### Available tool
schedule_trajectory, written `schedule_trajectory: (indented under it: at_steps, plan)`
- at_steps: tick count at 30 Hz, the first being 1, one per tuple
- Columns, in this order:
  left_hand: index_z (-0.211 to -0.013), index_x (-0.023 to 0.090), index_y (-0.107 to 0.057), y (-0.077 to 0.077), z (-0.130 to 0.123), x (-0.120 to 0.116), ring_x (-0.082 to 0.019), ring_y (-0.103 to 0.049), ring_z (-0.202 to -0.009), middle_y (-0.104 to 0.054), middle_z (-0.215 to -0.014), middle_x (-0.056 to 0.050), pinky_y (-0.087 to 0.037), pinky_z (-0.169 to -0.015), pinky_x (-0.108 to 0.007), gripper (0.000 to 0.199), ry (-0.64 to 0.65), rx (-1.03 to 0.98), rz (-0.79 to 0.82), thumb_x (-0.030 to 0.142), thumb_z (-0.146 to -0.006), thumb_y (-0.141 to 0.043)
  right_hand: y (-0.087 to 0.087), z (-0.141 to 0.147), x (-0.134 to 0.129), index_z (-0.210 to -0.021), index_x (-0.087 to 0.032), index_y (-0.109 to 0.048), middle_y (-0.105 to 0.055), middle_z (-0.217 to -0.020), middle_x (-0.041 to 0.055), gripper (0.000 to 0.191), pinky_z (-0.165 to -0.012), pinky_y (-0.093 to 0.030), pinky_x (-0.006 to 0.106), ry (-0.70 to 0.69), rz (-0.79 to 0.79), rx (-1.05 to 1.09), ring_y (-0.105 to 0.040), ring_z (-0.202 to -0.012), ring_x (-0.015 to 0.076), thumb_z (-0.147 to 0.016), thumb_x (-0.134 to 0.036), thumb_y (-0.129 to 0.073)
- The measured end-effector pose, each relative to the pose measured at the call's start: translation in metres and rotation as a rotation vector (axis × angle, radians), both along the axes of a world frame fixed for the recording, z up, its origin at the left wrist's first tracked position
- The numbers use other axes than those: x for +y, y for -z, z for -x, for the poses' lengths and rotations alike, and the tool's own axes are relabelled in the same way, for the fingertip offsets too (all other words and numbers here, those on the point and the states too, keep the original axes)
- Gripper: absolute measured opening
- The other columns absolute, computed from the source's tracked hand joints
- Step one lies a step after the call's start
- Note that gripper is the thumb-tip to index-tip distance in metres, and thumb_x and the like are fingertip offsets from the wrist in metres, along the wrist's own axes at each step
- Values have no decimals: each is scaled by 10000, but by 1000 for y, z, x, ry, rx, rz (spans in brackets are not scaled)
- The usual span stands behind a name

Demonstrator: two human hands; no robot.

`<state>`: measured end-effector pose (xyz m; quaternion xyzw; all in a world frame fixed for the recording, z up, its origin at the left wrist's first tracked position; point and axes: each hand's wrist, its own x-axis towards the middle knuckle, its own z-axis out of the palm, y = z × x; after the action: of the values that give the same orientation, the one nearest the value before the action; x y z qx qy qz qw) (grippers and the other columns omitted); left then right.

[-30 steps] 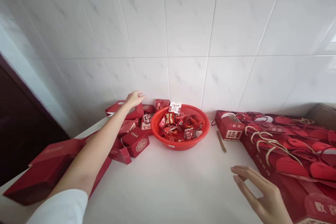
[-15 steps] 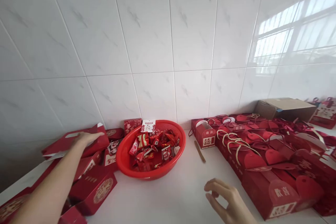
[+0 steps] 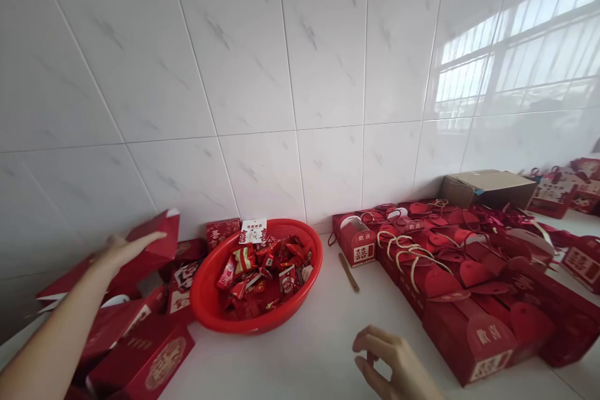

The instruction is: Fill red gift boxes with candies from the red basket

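At the lower left of the frame, the left hand (image 3: pixel 119 255) is blurred but seems closed over the top edge of a tilted red box (image 3: pixel 157 244), which leans up by the tiled wall among other red boxes (image 3: pixel 166 362). The right hand (image 3: pixel 394 353) is empty at bottom centre-right, fingers curled and thumb tip apart from them, over the white bench (image 3: pixel 304 356).

From where I stand, I'd say that box wants a firm pinch on its edge and a straight lift, clear of the neighbours crowding it, without squeezing the card walls in. I'd keep the left forearm high too, since it passes right over the nearer boxes, and use the idle right hand to steady a corner.

In the middle, a red plastic basket (image 3: pixel 199 309) holds a loose heap of small wrapped packets (image 3: pixel 288 278), mostly red, with a white printed card (image 3: pixel 254 231) at its back rim. Right of it stand rows of handled gift boxes (image 3: pixel 490 337), some with cream cords; I can't see what's inside them. Behind those sits a brown cardboard box (image 3: pixel 492 184), contents hidden.
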<state>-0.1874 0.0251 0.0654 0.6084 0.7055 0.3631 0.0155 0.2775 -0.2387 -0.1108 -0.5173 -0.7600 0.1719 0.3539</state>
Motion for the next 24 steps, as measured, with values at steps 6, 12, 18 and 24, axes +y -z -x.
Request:
schedule_trajectory:
  at_steps: [6,12,18,24]
  plan:
    - [-1556,151,-274,-39,-104,-90,-413,-465,-1380,-441,-1539,-182,-484,-1064,-526,977,312,148,-114,596,-775,-657,-5,5,-5,-1049,-214,-670,-713,-924,60,215,-739,-539,261,-11,21,147,-681,-757,154,-978,-347,-517]
    - [-1563,388,-294,50,-210,-201,-400,-493,-1337,-343,-1552,-121,-541,-1012,-507,955,853,435,-272,526,-740,-757,-25,3,-13,-1286,-230,-583,-712,-895,65,479,-758,-568,333,26,21,464,-680,-742,191,-970,-579,-491]
    - [-1589,355,-206,126,-237,-229,-451,-470,-1326,-289,-1531,-177,-527,-990,-562,1113,822,388,-280,379,-675,-840,-37,-2,-18,-1248,-242,-599,-683,-1011,87,495,-678,-574,319,7,3,753,-647,-709,179,-940,-621,-522]
    - [-1589,317,-221,142,-232,-228,-492,-375,-1386,-282,-1572,-207,-433,-1036,-670,1131,900,327,-189,499,-661,-842,-33,3,-15,-947,-183,-629,-546,-668,-5,393,-510,-462,250,96,91,807,-501,-518,121,-977,-554,-503]
